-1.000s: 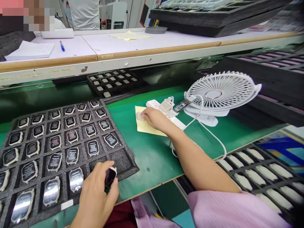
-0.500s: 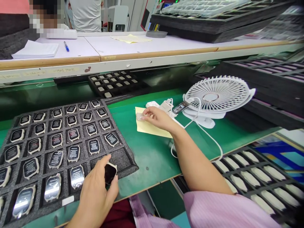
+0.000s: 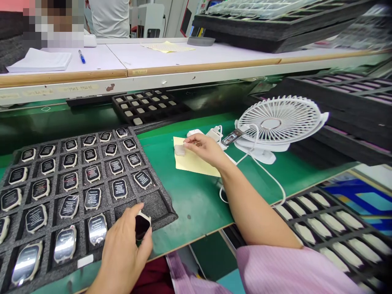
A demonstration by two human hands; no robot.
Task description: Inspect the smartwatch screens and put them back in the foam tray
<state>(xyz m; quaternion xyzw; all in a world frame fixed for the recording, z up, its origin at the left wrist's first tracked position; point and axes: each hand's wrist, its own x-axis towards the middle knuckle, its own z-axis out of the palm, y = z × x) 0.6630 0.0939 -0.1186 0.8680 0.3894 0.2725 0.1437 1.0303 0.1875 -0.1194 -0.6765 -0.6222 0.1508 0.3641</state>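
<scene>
My left hand (image 3: 127,241) grips a smartwatch (image 3: 142,226) by its edges, fingers on one side and thumb on the other, its dark screen facing up. It is beside the near right corner of a grey foam tray (image 3: 159,206) that holds rows of watches with lit screens showing text. My right hand (image 3: 203,149) is over a yellow paper sheet (image 3: 196,165), thumb and fingertips pinched together. At the fingertips lies a small pale, see-through square piece (image 3: 179,150); whether they touch it, or hold anything, I cannot make out.
Behind my right hand are a white power strip (image 3: 196,133), a dark-screened device (image 3: 233,137), and a white fan (image 3: 275,122) with its cable. A tray of pale pieces (image 3: 326,222) sits lower right. Another tray (image 3: 143,107) lies under the raised shelf (image 3: 171,67). A person (image 3: 110,18) stands beyond.
My right hand's fingertips have shifted slightly right, off the pale square piece, which now shows more fully on the paper. My left hand keeps the smartwatch in nearly the same place.
</scene>
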